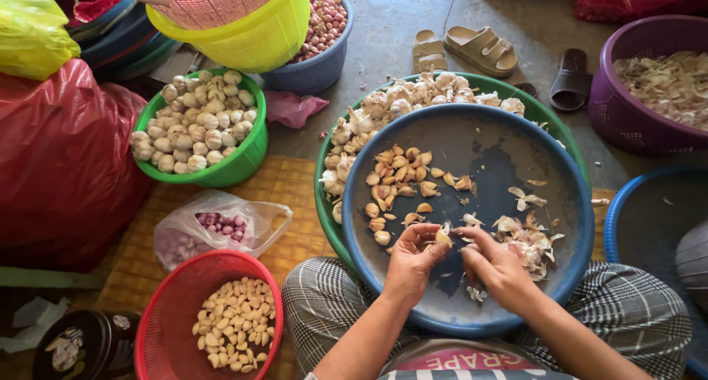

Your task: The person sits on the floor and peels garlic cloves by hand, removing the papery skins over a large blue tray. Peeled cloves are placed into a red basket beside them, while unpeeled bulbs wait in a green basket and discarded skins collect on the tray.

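both hands (457, 258) pinch a garlic clove (443, 237), its underside hidden.

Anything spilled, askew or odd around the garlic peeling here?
Nothing stands out. Both hands, left hand and right hand, hold one garlic clove over the blue tray; the loose skins lie inside it.

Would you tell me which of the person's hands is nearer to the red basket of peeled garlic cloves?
Left. The left hand is just right of the red basket; the right hand lies farther right, beyond the left one.
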A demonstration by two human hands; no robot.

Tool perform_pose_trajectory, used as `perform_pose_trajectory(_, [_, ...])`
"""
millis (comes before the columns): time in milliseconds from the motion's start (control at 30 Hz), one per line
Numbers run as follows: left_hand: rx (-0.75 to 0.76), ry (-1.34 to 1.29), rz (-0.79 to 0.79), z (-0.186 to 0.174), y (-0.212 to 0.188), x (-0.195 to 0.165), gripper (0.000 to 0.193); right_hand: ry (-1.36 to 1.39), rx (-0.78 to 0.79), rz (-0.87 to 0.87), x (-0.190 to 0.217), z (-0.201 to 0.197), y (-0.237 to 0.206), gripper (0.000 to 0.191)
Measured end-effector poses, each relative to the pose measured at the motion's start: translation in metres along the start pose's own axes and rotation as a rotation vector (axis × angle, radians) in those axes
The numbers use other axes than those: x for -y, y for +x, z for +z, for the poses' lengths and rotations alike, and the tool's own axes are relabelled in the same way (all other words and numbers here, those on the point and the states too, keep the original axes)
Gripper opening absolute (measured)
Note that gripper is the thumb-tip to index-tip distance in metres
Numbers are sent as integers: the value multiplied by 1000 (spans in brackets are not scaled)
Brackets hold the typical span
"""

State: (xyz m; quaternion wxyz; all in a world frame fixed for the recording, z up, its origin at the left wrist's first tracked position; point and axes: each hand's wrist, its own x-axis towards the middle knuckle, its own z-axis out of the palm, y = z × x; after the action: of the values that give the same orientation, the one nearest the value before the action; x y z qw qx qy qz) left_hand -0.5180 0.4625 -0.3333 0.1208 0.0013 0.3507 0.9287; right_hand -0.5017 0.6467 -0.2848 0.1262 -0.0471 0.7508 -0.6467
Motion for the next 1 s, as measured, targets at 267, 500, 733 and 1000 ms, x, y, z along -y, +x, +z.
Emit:
perform_pose_trajectory(267, [-9, -25, -27, -7, 4, 2, 28, 30, 13, 96, -9, 2, 5, 34])
perform_pose_trajectory(500, [18, -41, -65, -13, 5, 6, 28, 87, -2, 109, -15, -3, 8, 34])
perform_pose_trajectory(733, [42, -39, -98, 0, 5, 3, 25, 211, -75, 178, 1, -6, 3, 35])
perform_pose_trajectory(1000, [32, 715, 202, 35, -16, -6, 25, -452, -243, -230, 33, -16, -11, 35])
